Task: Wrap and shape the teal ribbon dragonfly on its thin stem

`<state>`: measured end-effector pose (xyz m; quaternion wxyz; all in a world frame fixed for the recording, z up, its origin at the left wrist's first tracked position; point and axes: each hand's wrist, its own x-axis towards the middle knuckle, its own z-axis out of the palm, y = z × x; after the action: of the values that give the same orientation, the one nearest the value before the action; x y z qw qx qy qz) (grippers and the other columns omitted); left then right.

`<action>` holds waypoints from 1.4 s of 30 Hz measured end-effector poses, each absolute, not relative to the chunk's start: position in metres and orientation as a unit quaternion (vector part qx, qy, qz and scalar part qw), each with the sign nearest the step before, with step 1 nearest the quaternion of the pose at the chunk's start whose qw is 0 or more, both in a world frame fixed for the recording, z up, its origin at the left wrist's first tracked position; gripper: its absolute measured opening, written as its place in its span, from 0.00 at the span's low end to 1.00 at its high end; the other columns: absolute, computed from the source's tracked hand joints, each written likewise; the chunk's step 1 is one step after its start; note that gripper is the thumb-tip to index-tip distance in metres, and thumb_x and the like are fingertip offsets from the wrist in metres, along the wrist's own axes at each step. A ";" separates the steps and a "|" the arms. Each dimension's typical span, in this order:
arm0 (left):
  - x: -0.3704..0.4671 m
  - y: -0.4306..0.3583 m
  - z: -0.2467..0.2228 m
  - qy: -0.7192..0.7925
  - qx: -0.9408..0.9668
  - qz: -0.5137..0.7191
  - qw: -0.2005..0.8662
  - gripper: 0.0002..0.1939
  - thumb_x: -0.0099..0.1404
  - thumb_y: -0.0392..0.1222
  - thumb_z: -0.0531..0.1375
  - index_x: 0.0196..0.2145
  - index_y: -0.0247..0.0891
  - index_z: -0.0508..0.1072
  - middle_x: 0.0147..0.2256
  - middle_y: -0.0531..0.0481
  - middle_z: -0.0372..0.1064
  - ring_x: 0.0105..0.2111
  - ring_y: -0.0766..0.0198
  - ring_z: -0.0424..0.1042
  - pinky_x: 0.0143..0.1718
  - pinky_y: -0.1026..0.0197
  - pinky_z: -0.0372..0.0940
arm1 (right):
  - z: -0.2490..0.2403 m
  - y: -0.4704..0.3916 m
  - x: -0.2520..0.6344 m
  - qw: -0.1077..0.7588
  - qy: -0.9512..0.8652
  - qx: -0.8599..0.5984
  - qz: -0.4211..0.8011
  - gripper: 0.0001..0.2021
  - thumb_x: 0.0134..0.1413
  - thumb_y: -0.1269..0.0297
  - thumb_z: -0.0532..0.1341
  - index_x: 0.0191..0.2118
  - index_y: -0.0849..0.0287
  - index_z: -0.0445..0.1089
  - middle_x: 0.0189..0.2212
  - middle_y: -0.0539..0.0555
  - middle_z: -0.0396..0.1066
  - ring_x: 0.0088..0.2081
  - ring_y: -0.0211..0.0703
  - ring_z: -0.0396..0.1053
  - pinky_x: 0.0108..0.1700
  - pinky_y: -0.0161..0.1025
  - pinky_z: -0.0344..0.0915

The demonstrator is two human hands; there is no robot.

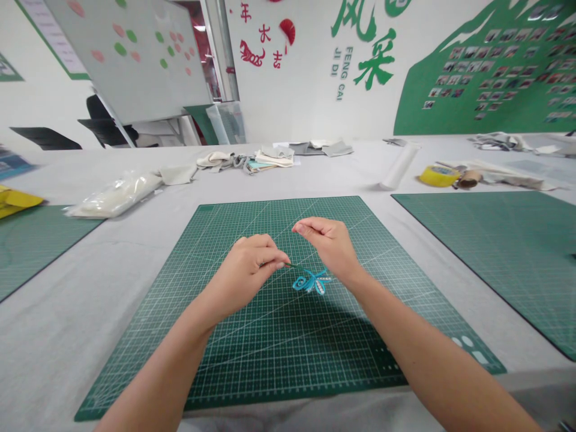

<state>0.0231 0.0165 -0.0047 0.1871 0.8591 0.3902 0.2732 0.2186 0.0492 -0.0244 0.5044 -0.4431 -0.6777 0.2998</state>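
L hand [249, 268] pinches thin item [292, 264], pt hidden, ID unclear

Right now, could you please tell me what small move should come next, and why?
I would perhaps bring the right hand over to steady the turquoise looped ornament: the left hand pinches a thin dark strip reaching towards it, while the right fingertips show apart from it.

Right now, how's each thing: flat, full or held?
Left hand: pinching a thin dark piece.
Right hand: fingertips together, nothing visible in them.
Middle cutting mat: flat.
Blue ornament: looped; whether it touches the mat, I can't tell.
Plastic bag: full, lying down.
Cloth pieces: piled.
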 end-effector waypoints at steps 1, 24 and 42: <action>0.023 0.016 -0.004 0.389 0.858 0.278 0.189 0.11 0.67 0.39 0.55 0.36 0.44 0.78 0.33 0.50 0.71 0.36 0.61 0.68 0.40 0.57 0.58 | -0.025 0.051 0.219 0.500 -0.677 -0.443 0.310 0.08 0.56 0.63 0.60 0.30 0.55 0.76 0.29 0.50 0.77 0.34 0.41 0.72 0.41 0.41 0.65; -0.005 0.033 -0.002 0.502 0.641 0.498 0.300 0.07 0.60 0.42 0.63 0.36 0.43 0.80 0.31 0.52 0.69 0.32 0.64 0.64 0.34 0.61 0.56 | -0.043 0.083 0.251 0.311 -0.511 -0.392 0.699 0.09 0.52 0.60 0.64 0.30 0.61 0.73 0.14 0.39 0.45 0.17 0.27 0.36 0.17 0.29 0.34; -0.029 0.057 0.009 0.443 0.348 0.573 0.595 0.15 0.45 0.34 0.71 0.32 0.33 0.75 0.23 0.56 0.63 0.21 0.74 0.58 0.19 0.72 0.54 | -0.067 0.067 0.337 0.432 -0.498 -0.589 0.468 0.13 0.48 0.61 0.62 0.40 0.61 0.74 0.24 0.50 0.66 0.24 0.36 0.63 0.28 0.36 0.63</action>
<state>-0.0288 0.0572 0.0095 0.5948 0.3484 0.4430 0.5733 0.3369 0.0670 -0.0669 0.4317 -0.5887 -0.4978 0.4682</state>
